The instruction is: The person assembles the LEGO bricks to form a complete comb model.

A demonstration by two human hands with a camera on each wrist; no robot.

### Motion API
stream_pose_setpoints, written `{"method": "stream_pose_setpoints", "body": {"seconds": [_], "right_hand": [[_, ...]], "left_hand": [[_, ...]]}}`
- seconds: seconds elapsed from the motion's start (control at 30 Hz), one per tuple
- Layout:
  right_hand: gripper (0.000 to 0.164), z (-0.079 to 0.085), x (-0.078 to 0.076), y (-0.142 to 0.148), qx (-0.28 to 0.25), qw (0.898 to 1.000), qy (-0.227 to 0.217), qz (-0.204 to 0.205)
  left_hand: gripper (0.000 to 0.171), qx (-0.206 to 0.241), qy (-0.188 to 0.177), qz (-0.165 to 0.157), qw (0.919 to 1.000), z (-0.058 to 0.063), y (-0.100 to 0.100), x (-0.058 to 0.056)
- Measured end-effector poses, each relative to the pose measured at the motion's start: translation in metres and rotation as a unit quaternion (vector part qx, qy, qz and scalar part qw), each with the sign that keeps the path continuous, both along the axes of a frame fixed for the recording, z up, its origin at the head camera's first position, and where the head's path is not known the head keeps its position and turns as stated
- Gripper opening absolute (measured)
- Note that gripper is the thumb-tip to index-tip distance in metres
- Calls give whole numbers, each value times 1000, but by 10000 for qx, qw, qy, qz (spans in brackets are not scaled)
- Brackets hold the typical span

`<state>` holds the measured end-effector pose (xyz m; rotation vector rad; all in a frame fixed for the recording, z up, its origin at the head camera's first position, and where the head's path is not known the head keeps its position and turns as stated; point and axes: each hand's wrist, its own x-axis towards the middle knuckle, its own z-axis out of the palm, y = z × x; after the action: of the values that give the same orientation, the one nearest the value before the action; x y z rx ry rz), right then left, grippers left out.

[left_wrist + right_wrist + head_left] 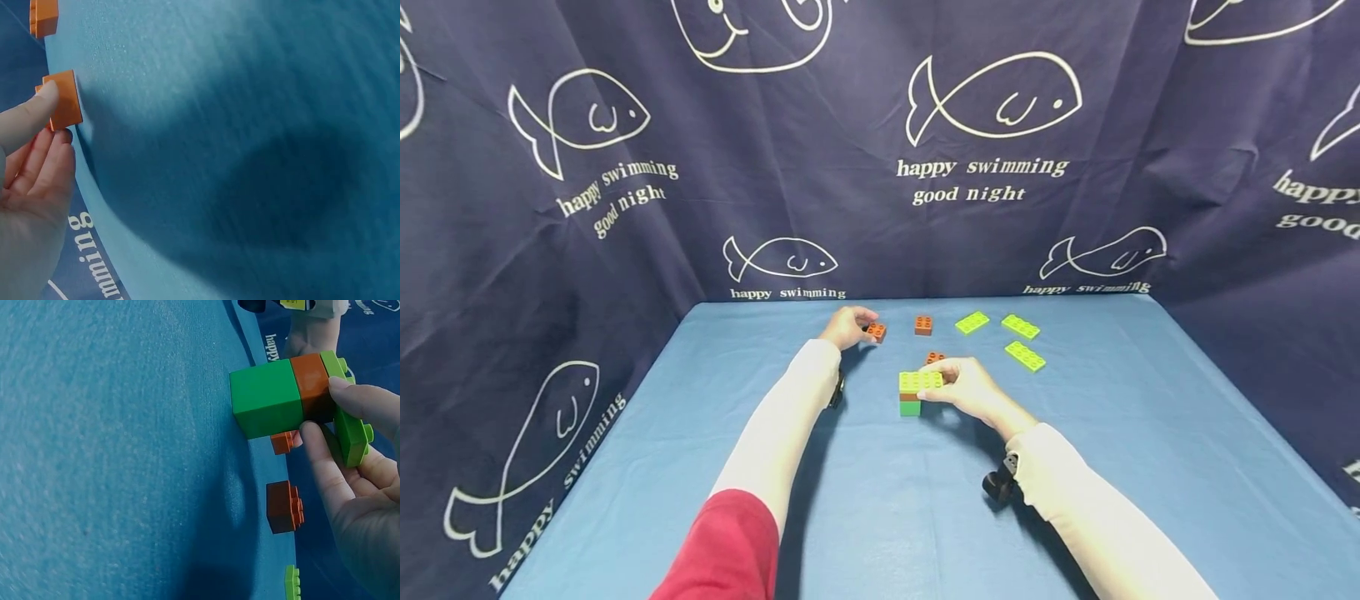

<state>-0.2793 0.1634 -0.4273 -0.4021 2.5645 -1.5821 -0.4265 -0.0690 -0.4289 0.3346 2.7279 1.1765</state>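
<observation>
R hand [972, 390] clamps brick stack [910, 397], studs [921, 382] up, on/over table [880, 508] (contact unclear), prob. so it's level; L hand [847, 327] pinches orange brick [877, 332] farther back, prob. for firm hold.

Three views: one high and wide, two close and turned sideways.
The head camera looks forward and down across the bench [880, 508] to the printed curtain [857, 125] at 12 o'clock. The left wrist camera looks from close by at the left hand [36, 200], between 8 and 9 o'clock; the right wrist camera likewise at the right hand [362, 512], between 3 and 4. Head and right wrist views share the brick stack [300, 394].
</observation>
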Motion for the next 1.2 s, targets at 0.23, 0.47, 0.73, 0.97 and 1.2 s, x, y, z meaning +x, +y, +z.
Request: {"method": "stream_pose_setpoints", "body": {"seconds": [0.23,0.47,0.73,0.97,1.2], "right_hand": [[37,16,8,-8,-89,10000,-29,29],[37,25,14,-11,-187,9998,-96,10],[40,5,-2,-5,-152,9999,-52,-64],[39,6,-2,-3,-88,9999,-47,-51],[38,2,3,-3,-57,10000,-29,7]], "left_hand": [[40,-335,30,58,9994,-2,-3,-8],[38,-207,-40,135,9997,-6,-6,-13],[37,-49,243,194,9995,-3,-2,-13],[38,40,448,3,9990,-3,-8,-9],[39,198,484,-47,9986,-11,-28,-6]]}}
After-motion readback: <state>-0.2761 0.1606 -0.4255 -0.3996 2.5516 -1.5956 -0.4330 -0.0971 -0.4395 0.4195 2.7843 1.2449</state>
